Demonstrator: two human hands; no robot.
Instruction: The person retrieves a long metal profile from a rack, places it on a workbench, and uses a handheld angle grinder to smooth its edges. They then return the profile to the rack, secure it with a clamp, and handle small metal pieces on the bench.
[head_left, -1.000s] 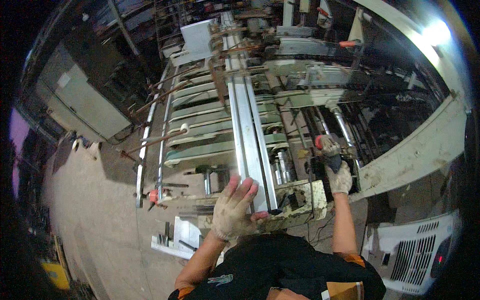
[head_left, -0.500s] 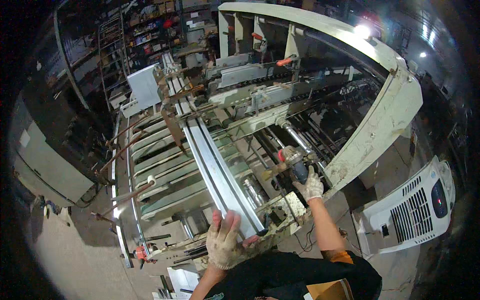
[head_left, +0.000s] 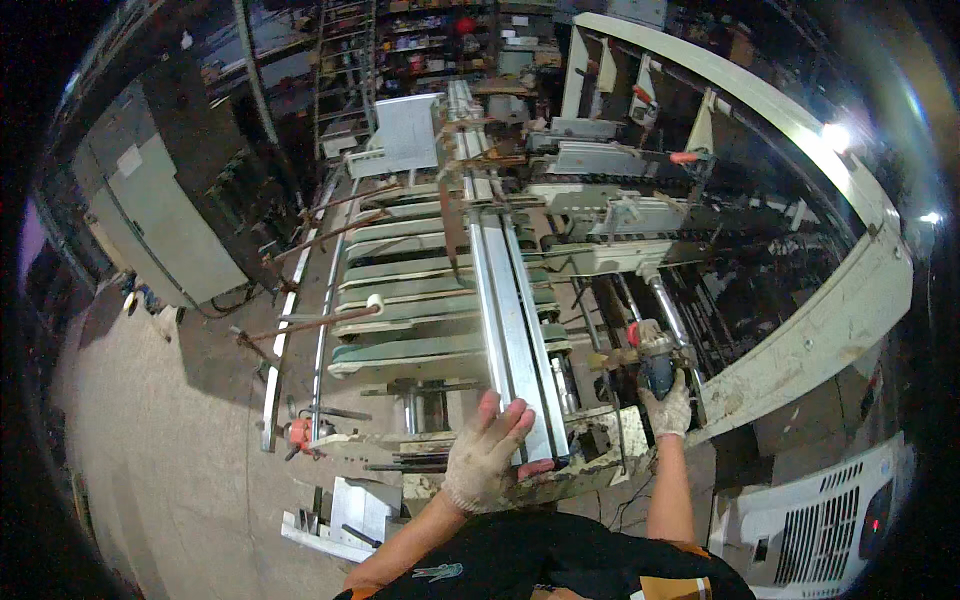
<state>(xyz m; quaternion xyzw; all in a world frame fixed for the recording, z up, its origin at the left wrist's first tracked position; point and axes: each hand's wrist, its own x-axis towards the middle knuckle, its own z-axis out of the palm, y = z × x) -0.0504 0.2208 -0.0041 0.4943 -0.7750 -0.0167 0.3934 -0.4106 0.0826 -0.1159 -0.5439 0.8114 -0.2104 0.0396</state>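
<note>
At the far left stands a grey-green cabinet; its front is closed, so what it holds cannot be seen. Right of it, a red fitting sits at the near end of the long metal bars, and below that a white angled piece lies with a dark rod across it. Further back, open shelves carry many small items, too small and dim to tell apart. In front of them a white panel stands upright beyond a row of green-topped slats.

Of the two gloved hands, the left hand has its fingers spread over the near end of a long silver rail, thumb at the end edge, palm not closed. The rail runs away from the person, just right of the slats.

Further right, the right hand is curled round a dark-bodied tool with a red end, beside a shiny cylinder; whether the tool is lifted or resting cannot be told. A cream frame slants beyond, and at lower right is a white vented housing, its inside hidden behind dark slots.
</note>
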